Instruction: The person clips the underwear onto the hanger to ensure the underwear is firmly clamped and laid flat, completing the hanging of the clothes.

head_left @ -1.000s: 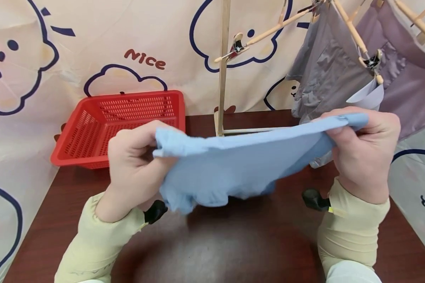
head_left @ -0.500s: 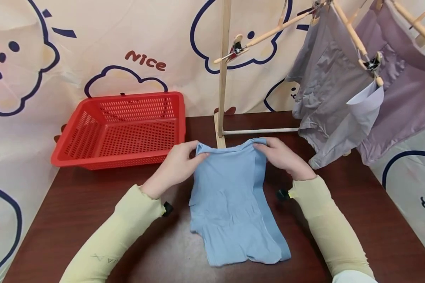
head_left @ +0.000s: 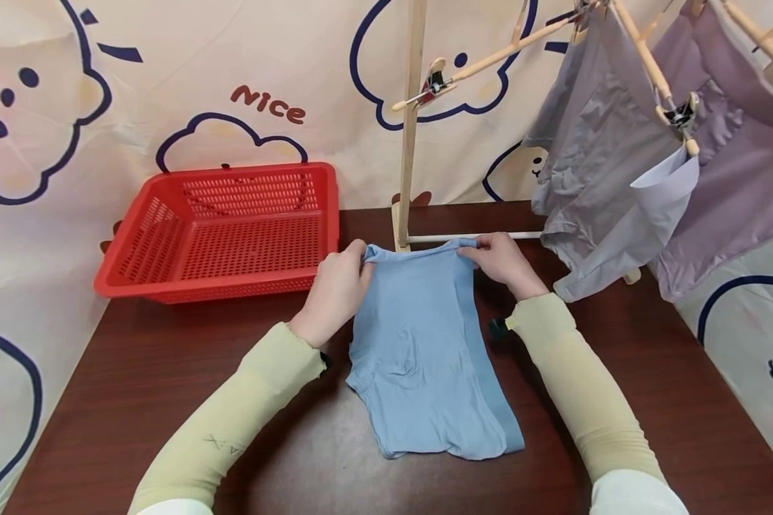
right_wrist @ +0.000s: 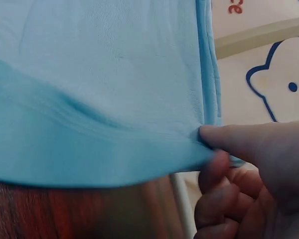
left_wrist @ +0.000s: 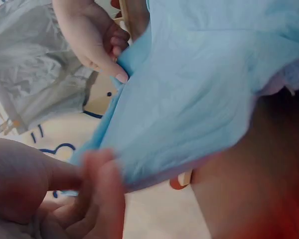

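Light blue underpants [head_left: 419, 343], folded lengthwise, hang from both hands over the table, the wide waistband running down the right side. My left hand [head_left: 338, 290] pinches the far left corner. At the far right corner, my right hand [head_left: 504, 263] pinches the waistband end between thumb and forefinger. The left wrist view shows the cloth stretched between the left hand [left_wrist: 65, 189], its fingers blurred, and the right hand [left_wrist: 92, 37] beyond. In the right wrist view, the thumb of the right hand [right_wrist: 254, 174] presses on the corner of the smooth fabric.
A red perforated basket [head_left: 232, 286] stands at the back left of the dark wooden table [head_left: 167, 372]. Behind the cloth rises a wooden rack post [head_left: 409, 157]. Grey [head_left: 592, 143] and mauve garments [head_left: 741, 179] hang from clip hangers [head_left: 679, 114] at the right.
The underpants, first held up close and bunched between the spread hands, have swung down and away and now hang flat. Over the last half second both hands moved slightly farther forward.
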`<state>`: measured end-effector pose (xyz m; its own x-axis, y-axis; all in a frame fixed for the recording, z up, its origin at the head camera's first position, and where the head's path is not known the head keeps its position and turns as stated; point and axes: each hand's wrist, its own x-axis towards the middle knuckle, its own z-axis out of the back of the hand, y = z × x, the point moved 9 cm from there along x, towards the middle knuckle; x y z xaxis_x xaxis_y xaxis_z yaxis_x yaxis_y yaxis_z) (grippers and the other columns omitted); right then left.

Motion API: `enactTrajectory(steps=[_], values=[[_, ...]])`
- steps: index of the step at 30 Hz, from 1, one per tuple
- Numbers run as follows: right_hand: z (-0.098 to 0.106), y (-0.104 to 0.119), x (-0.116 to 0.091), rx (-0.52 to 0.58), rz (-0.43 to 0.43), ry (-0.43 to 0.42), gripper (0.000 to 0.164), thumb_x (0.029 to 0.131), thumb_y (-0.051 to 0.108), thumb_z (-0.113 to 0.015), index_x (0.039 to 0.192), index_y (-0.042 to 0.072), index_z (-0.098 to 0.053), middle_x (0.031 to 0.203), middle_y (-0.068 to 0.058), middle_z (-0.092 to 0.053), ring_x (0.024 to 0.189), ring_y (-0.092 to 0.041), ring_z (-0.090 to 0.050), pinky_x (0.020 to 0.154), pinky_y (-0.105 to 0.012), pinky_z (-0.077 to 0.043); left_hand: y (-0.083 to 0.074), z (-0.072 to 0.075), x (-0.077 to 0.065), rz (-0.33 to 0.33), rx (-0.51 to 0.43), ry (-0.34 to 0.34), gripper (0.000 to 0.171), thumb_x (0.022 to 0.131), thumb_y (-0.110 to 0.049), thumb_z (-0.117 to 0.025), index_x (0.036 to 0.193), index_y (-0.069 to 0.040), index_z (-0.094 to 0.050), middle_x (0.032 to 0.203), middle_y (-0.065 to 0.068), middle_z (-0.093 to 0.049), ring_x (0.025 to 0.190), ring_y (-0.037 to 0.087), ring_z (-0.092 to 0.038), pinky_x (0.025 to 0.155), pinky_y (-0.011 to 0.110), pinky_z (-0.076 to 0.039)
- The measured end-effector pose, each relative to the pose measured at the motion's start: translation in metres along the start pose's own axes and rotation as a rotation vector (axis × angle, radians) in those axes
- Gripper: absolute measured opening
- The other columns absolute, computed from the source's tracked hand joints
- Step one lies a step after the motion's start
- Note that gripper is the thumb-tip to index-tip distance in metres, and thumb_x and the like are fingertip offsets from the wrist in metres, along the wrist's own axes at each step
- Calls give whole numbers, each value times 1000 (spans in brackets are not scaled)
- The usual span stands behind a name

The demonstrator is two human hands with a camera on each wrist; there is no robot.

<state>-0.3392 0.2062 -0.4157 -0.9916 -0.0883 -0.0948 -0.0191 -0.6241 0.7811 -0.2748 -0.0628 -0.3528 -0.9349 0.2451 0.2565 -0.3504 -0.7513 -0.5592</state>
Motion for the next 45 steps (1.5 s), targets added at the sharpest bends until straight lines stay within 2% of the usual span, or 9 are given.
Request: enactTrajectory(steps=[3, 7, 13, 17, 22, 33, 37, 41, 45], values=[[-5, -7, 4, 5, -54, 22, 31, 100, 27, -66, 110, -2, -66, 81, -12, -72, 73, -25, -62, 69, -34, -47, -1, -14, -3, 5, 20, 61, 36, 101, -9, -61, 133, 2, -49, 64, 11, -56, 51, 28, -57, 48, 39, -48], [-5, -10, -1, -39, -74, 21, 47, 100, 23, -66, 139, 0, -53, 112, -19, -72, 96, -32, -68, 86, -42, -50, -13, -35, -20, -84, 87, 222, 62, 96, -14, -69, 149, -1, -40, 100, 14, -70, 81, 30, -69, 66, 44, -57], [-3, 12, -18, -173, 101, -14, 43, 97, 18, -71, 135, 2, -58, 130, -19, -60, 113, -35, -58, 96, -50, -45, -45, -65, -70, -372, 67, 520, 40, 89, -24, -80, 124, -12, -66, 117, 4, -61, 106, 21, -56, 87, 36, -51], [-6, 23, -27, -188, 206, -22, 30, 95, 15, -73, 123, 4, -68, 128, -16, -61, 118, -33, -56, 99, -50, -44, -43, -84, -101, -422, 154, 681, 61, 88, -37, -82, 141, -19, -58, 144, 9, -49, 132, 29, -43, 104, 46, -43], [2, 17, -26, -166, 204, -80, 21, 99, 17, -69, 112, 2, -75, 124, -16, -65, 121, -33, -56, 103, -49, -42, -42, -93, -124, -452, 282, 765, 80, 87, -47, -80, 156, -26, -43, 164, 14, -27, 149, 36, -23, 111, 62, -30], [6, -7, -20, -132, 45, -17, 29, 107, 23, -54, 118, 5, -74, 117, -14, -71, 112, -30, -62, 96, -47, -46, -66, -92, -166, -527, 473, 845, 96, 77, -62, -82, 157, -31, -38, 162, 9, -27, 143, 34, -32, 99, 57, -45], [7, -10, -20, -132, 43, -23, 24, 102, 23, -64, 112, 5, -77, 112, -11, -73, 108, -27, -63, 90, -42, -47, -74, -83, -153, -485, 301, 814, 75, 85, -54, -79, 148, -22, -53, 150, 6, -45, 131, 26, -48, 96, 43, -50], [6, -9, -22, -114, 46, -27, 15, 93, 21, -75, 101, 9, -80, 107, -8, -74, 106, -25, -61, 87, -40, -45, -60, -69, -105, -356, 149, 659, 63, 91, -44, -76, 144, -14, -57, 145, 9, -52, 130, 26, -52, 101, 43, -48], [3, -9, -23, -108, 54, -15, 9, 90, 19, -78, 94, 11, -80, 103, -7, -73, 100, -26, -60, 82, -40, -44, -32, -58, -59, -238, 167, 459, 61, 92, -33, -77, 143, -8, -56, 144, 15, -53, 130, 33, -51, 105, 46, -44]])
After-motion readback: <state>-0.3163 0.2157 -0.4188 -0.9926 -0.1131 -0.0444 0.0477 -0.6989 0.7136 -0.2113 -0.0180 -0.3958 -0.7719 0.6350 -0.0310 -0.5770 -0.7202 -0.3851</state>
